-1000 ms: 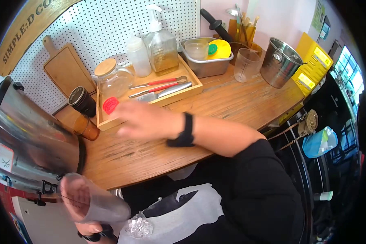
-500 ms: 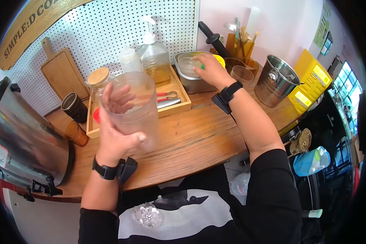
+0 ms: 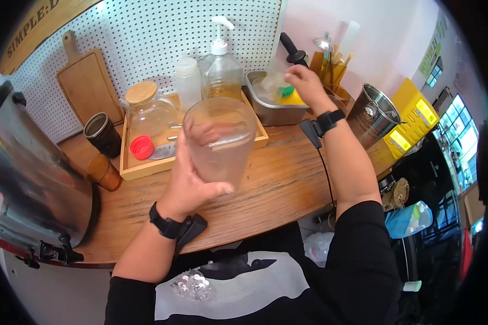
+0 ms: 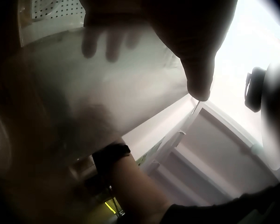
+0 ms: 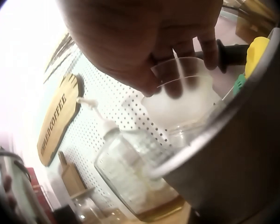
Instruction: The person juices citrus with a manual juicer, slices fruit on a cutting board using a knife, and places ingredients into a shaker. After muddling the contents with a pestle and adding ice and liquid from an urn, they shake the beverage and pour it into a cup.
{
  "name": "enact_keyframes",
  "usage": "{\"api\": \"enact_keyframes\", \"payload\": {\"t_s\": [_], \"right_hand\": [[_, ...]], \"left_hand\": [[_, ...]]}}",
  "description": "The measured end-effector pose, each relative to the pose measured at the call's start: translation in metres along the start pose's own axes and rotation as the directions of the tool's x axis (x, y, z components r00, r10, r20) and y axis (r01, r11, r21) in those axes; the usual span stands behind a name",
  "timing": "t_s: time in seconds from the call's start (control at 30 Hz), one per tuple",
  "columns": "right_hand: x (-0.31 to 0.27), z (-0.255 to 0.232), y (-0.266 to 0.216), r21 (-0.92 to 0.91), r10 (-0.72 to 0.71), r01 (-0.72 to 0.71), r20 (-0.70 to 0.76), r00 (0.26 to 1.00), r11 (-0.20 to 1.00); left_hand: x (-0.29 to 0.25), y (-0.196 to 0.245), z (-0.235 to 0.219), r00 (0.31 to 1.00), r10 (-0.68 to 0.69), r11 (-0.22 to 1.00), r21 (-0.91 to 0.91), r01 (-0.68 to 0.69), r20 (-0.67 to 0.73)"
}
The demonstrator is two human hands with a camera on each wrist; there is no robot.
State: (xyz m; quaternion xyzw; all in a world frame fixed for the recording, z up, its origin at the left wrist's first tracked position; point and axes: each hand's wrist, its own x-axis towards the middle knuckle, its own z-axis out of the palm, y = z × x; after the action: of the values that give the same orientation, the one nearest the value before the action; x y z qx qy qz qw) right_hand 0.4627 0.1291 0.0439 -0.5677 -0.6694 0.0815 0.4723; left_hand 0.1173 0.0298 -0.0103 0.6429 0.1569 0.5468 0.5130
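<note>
My left hand grips a large clear plastic cup over the front of the table, thumb on the near side and fingers seen through its wall. At the back, my right hand pinches the rim of a small translucent cup, with fingertips inside it in the right wrist view. That small cup is tilted over the metal bin, blurred in the head view. A yellow item with a green part lies in the bin, partly hidden by my right hand.
A wooden tray holds a glass teapot, a pump bottle, a squeeze bottle and a red lid. The steel bucket stands right of my right wrist. A large metal drum fills the left side.
My left hand brought the large cup up from below the table's edge to over it. The right hand went from the tray to the bin and took the small cup by its rim.
</note>
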Motion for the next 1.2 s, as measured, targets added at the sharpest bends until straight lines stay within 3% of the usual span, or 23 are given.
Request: {"api": "enact_keyframes", "payload": {"t_s": [0.13, 0.17, 0.23, 0.27, 0.33, 0.37, 0.47, 0.5, 0.57, 0.6, 0.67, 0.7, 0.77, 0.8, 0.83, 0.87, 0.9, 0.93, 1.03, 1.07, 1.13, 1.17, 1.2], "right_hand": [[-0.015, -0.026, -0.043, 0.438, 0.185, -0.119, -0.110, 0.977, 0.891], [-0.021, -0.030, -0.058, 0.576, 0.209, -0.117, -0.095, 0.973, 0.809], [-0.031, -0.042, -0.082, 0.748, 0.142, -0.082, -0.016, 0.990, 0.658], [-0.036, -0.047, -0.092, 0.747, 0.134, -0.087, -0.003, 0.991, 0.659], [-0.046, -0.053, -0.113, 0.851, -0.106, -0.007, 0.074, 0.992, 0.525], [-0.053, -0.054, -0.129, 0.853, -0.113, -0.014, 0.086, 0.990, 0.522], [-0.077, -0.048, -0.174, 0.893, -0.133, -0.008, 0.076, 0.988, 0.450], [-0.083, -0.045, -0.183, 0.896, -0.137, -0.009, 0.078, 0.988, 0.443], [-0.097, -0.036, -0.202, 0.925, -0.200, -0.039, 0.122, 0.972, 0.377], [-0.104, -0.028, -0.217, 0.934, -0.185, -0.076, 0.148, 0.972, 0.349], [-0.112, -0.015, -0.225, 0.954, -0.244, -0.135, 0.202, 0.948, 0.266], [-0.114, -0.009, -0.228, 0.962, -0.307, -0.195, 0.247, 0.919, 0.192], [-0.115, -0.004, -0.231, 0.963, -0.375, -0.217, 0.263, 0.889, 0.160], [-0.115, -0.003, -0.229, 0.967, -0.407, -0.203, 0.250, 0.879, 0.157], [-0.115, -0.003, -0.227, 0.970, -0.436, -0.188, 0.237, 0.868, 0.154], [-0.116, -0.002, -0.223, 0.972, -0.438, -0.186, 0.231, 0.869, 0.143], [-0.118, -0.001, -0.218, 0.933, -0.439, 0.096, 0.070, 0.896, 0.346], [-0.120, 0.001, -0.211, 0.777, -0.467, 0.354, -0.089, 0.880, 0.520], [-0.126, 0.012, -0.169, 0.715, -0.357, 0.367, -0.174, 0.918, 0.594], [-0.130, 0.026, -0.154, 0.719, -0.356, 0.367, -0.176, 0.918, 0.590], [-0.145, 0.060, -0.126, 0.736, -0.167, 0.135, -0.031, 0.985, 0.663], [-0.149, 0.072, -0.114, 0.742, -0.168, 0.138, -0.034, 0.985, 0.656], [-0.153, 0.084, -0.104, 0.721, -0.170, 0.074, 0.061, 0.984, 0.689]], "left_hand": [[-0.002, -0.007, 0.000, 0.997, -0.004, 1.000, 0.018, 0.003, 0.081], [-0.001, -0.006, 0.001, 0.998, 0.004, 1.000, 0.015, -0.005, 0.070], [-0.001, -0.003, 0.002, 0.994, 0.021, 0.999, -0.031, -0.018, 0.103], [-0.001, -0.002, 0.001, 0.996, 0.024, 0.999, -0.031, -0.021, 0.087], [-0.001, -0.001, -0.001, 0.994, 0.070, 0.997, -0.022, -0.068, 0.079], [0.001, 0.002, -0.004, 0.995, 0.071, 0.997, -0.018, -0.070, 0.065], [0.012, 0.029, -0.015, 0.947, 0.317, 0.934, 0.189, -0.303, -0.045], [0.017, 0.046, -0.018, 0.947, 0.317, 0.933, 0.196, -0.302, -0.047], [0.028, 0.081, -0.020, 0.808, 0.571, 0.679, 0.469, -0.565, 0.147], [0.034, 0.101, -0.016, 0.810, 0.567, 0.678, 0.474, -0.561, 0.148], [0.048, 0.130, -0.002, 0.608, 0.719, 0.368, 0.558, -0.744, 0.337], [0.056, 0.130, 0.009, 0.610, 0.715, 0.363, 0.564, -0.742, 0.343], [0.072, 0.129, 0.030, 0.430, 0.865, 0.250, 0.522, -0.816, 0.258], [0.071, 0.136, 0.017, 0.516, 0.770, 0.325, 0.466, -0.823, 0.375], [0.064, 0.143, 0.017, 0.519, 0.764, 0.322, 0.470, -0.822, 0.383], [0.053, 0.151, 0.020, 0.739, 0.628, 0.683, 0.282, -0.674, 0.244], [0.046, 0.159, 0.024, 0.904, 0.395, 0.914, 0.032, -0.405, 0.166], [0.045, 0.171, 0.029, 0.938, 0.336, 0.937, 0.077, -0.342, 0.083], [0.068, 0.155, 0.011, 0.897, 0.388, 0.887, 0.180, -0.426, 0.211], [0.065, 0.153, 0.012, 0.973, 0.187, 0.925, 0.308, -0.221, 0.137], [0.070, 0.137, 0.018, 0.976, 0.195, 0.914, 0.344, -0.215, 0.092], [0.073, 0.130, 0.019, 0.977, 0.207, 0.902, 0.377, -0.209, 0.047], [0.075, 0.129, 0.018, 0.992, 0.109, 0.900, 0.418, -0.124, 0.060]]}}
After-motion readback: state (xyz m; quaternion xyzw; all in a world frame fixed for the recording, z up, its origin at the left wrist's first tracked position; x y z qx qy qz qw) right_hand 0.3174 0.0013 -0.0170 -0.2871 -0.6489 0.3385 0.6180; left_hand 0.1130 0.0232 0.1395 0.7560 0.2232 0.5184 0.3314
